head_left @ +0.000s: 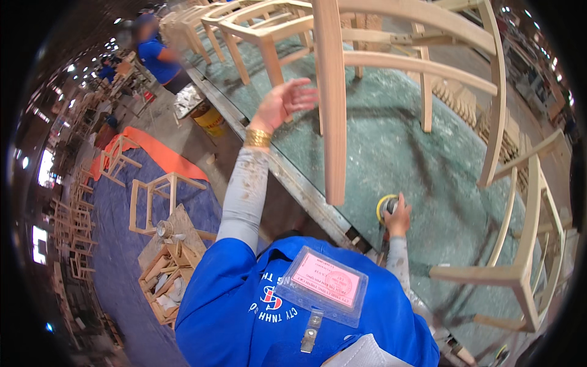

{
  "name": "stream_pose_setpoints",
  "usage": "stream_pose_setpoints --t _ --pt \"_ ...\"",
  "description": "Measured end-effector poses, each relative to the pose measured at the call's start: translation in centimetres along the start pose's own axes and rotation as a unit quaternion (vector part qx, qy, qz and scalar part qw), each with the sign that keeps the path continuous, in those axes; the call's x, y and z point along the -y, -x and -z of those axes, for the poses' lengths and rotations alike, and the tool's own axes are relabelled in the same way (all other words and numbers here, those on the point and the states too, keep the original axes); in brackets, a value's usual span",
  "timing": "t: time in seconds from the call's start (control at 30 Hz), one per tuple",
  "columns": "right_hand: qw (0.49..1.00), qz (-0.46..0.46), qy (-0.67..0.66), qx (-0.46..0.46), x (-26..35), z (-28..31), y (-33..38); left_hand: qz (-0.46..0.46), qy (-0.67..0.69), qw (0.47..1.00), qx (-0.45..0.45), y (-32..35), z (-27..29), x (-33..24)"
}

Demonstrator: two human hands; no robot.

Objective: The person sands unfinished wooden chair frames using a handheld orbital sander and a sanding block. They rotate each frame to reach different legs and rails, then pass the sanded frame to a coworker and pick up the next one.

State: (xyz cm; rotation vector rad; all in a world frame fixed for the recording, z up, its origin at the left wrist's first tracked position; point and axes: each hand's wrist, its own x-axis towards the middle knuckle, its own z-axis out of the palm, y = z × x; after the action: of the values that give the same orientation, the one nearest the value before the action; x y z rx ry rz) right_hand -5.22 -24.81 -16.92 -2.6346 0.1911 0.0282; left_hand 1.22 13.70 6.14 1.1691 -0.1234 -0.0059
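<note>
An unfinished wooden chair frame [334,116] stands on the green table in front of me, one thick leg coming close to the camera. My left hand [285,103] is raised beside that leg with fingers stretched out. Its fingertips come up to the leg's left side; whether they touch it I cannot tell. A gold bracelet [258,138] circles the left wrist. Lower on the right, my right hand [398,219] is wrapped round a disc-shaped sander [386,207] with a yellow rim. The sander is low over the tabletop, and the hand hides part of its body.
The green worktable [391,156] has a metal edge. More chair frames [269,37] stand at its far end; another frame [520,269] lies tilted at right. On the left are a wooden box of offcuts [166,281], a yellow drum [209,119] and a person in blue [156,58].
</note>
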Motion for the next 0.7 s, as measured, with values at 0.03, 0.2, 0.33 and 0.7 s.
stream_pose_setpoints --t 0.03,0.2,0.33,0.7 --pt "1.000 -0.015 0.011 0.002 0.4 0.3 0.4 -0.001 0.002 1.000 -0.011 -0.4 1.1 0.0" --pt "0.990 0.026 -0.096 -0.096 3.4 2.8 1.7 0.042 0.027 0.998 -0.045 -3.5 5.7 1.5" --pt "0.921 0.078 -0.367 -0.106 9.8 6.3 3.1 0.116 0.011 0.989 -0.090 -6.9 7.9 4.7" --pt "0.933 0.147 -0.258 -0.205 27.1 7.4 7.0 0.148 -0.164 0.969 -0.109 -15.4 12.6 9.1"
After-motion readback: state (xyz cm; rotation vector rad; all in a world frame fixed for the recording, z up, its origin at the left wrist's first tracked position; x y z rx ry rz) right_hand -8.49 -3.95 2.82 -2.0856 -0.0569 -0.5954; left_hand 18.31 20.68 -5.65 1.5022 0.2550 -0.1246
